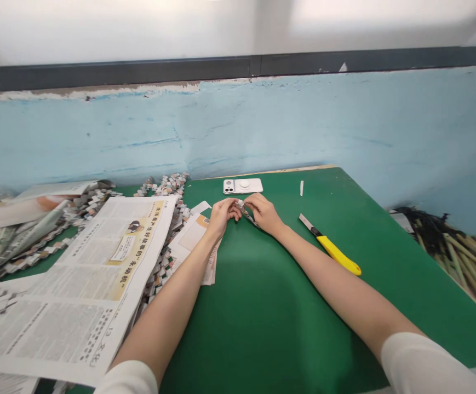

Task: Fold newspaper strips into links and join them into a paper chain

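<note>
Over the green tabletop, my left hand (223, 214) and my right hand (265, 212) meet at a small folded paper strip (241, 206). The fingers of both hands are closed in a pinch on it. One end of the strip looks white, and a narrow darker length slants down beside my right palm; its exact folds are too small to make out. Just beyond my fingers lies a white phone (244, 186), back side up. A utility knife (336, 253) with a yellow handle rests right of my right forearm, blade out.
Newspaper sheets (77, 284) cover the left of the green table (262, 317), over woven chains of folded paper (172, 186). Cut paper pieces (190, 238) lie by my left wrist. A white paper scrap (302, 188) sits behind the knife. Sticks (471, 257) are piled beyond the right edge.
</note>
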Demonstrator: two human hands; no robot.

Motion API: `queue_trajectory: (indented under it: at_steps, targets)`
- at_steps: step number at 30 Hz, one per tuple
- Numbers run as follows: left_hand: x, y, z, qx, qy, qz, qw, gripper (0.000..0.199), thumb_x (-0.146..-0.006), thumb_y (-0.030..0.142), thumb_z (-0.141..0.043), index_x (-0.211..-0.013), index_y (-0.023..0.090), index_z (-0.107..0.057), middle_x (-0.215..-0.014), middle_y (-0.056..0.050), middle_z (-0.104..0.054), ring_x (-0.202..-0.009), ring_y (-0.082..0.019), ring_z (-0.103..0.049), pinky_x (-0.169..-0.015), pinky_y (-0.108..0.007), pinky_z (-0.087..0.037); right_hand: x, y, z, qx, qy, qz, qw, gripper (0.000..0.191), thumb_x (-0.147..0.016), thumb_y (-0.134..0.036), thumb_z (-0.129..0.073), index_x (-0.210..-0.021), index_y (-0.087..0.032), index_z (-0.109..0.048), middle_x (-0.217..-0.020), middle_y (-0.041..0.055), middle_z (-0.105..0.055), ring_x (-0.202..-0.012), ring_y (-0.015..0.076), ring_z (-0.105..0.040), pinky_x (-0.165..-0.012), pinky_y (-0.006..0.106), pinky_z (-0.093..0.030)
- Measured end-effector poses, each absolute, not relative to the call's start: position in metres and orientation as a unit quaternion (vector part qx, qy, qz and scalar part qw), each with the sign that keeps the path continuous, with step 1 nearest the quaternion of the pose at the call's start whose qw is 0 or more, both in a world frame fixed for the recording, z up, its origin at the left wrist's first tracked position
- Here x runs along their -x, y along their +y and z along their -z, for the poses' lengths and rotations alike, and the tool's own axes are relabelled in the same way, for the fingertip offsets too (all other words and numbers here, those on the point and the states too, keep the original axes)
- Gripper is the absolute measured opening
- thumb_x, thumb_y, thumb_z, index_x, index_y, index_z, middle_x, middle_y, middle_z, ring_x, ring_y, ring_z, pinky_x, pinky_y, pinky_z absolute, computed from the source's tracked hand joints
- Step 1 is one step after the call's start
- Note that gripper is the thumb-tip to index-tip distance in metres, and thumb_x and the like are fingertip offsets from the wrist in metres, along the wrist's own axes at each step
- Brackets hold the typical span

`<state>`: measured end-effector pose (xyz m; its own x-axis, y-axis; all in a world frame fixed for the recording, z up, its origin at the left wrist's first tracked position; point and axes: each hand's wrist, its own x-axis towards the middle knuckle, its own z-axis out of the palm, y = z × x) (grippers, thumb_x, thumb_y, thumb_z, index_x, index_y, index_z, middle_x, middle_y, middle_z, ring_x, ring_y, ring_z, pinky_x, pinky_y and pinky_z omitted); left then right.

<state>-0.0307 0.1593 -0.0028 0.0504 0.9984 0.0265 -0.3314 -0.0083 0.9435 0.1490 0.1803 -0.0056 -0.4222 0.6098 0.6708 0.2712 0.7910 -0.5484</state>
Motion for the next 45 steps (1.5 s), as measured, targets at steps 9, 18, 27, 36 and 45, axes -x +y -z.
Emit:
queue_trajectory:
  at_steps: [9,18,27,36,45]
  targets:
    - [0.029,0.161,0.007,-0.44,0.404,-0.56,0.574,0.021,-0.08,0.03,-0.071,-0.093,0.014,-0.067,-0.068,-0.004,-0.066,-0.057,-0.015,-0.064,-0.053,-0.026,-0.05,-0.148,0.179,0.005,0.3,-0.794,-0.213,0.483,0.024,-0.106,-0.035,-0.048,-0.104,-0.022,-0.068,-0.097,0.009,-0.07,-0.093,0.0227,-0.065,-0.089,0.036,-0.052]
    - [0.026,0.162,0.009,-0.463,0.424,-0.549,0.551,0.017,-0.083,0.027,-0.066,-0.095,0.016,-0.06,-0.064,0.0,-0.065,-0.053,-0.014,-0.064,-0.051,-0.024,-0.049,-0.148,0.183,0.008,0.313,-0.787,-0.244,0.472,0.022,-0.104,-0.035,-0.05,-0.101,-0.022,-0.068,-0.098,0.007,-0.073,-0.09,0.0215,-0.067,-0.088,0.035,-0.053]
    - [0.024,0.16,0.009,-0.486,0.429,-0.539,0.538,0.019,-0.088,0.028,-0.067,-0.102,0.018,-0.059,-0.064,0.002,-0.064,-0.053,-0.013,-0.062,-0.053,-0.023,-0.049,-0.147,0.183,0.01,0.332,-0.78,-0.263,0.46,0.021,-0.103,-0.036,-0.052,-0.102,-0.022,-0.067,-0.095,0.0046,-0.072,-0.085,0.0197,-0.065,-0.084,0.032,-0.051]
    - [0.021,0.16,0.008,-0.504,0.425,-0.564,0.497,0.042,-0.076,0.037,-0.085,-0.099,0.018,-0.056,-0.089,-0.002,-0.066,-0.06,-0.01,-0.064,-0.056,-0.024,-0.055,-0.146,0.185,0.01,0.372,-0.717,-0.315,0.498,0.026,-0.1,-0.048,-0.057,-0.1,-0.022,-0.062,-0.089,0.0039,-0.069,-0.076,0.0188,-0.066,-0.073,0.031,-0.051]
    - [0.02,0.157,0.006,-0.48,0.43,-0.57,0.509,0.051,-0.074,0.048,-0.087,-0.098,0.02,-0.051,-0.083,-0.002,-0.07,-0.065,-0.014,-0.067,-0.062,-0.029,-0.06,-0.146,0.186,0.01,0.368,-0.707,-0.342,0.498,0.026,-0.099,-0.048,-0.058,-0.1,-0.023,-0.06,-0.088,0.0027,-0.068,-0.076,0.0187,-0.065,-0.072,0.032,-0.05]
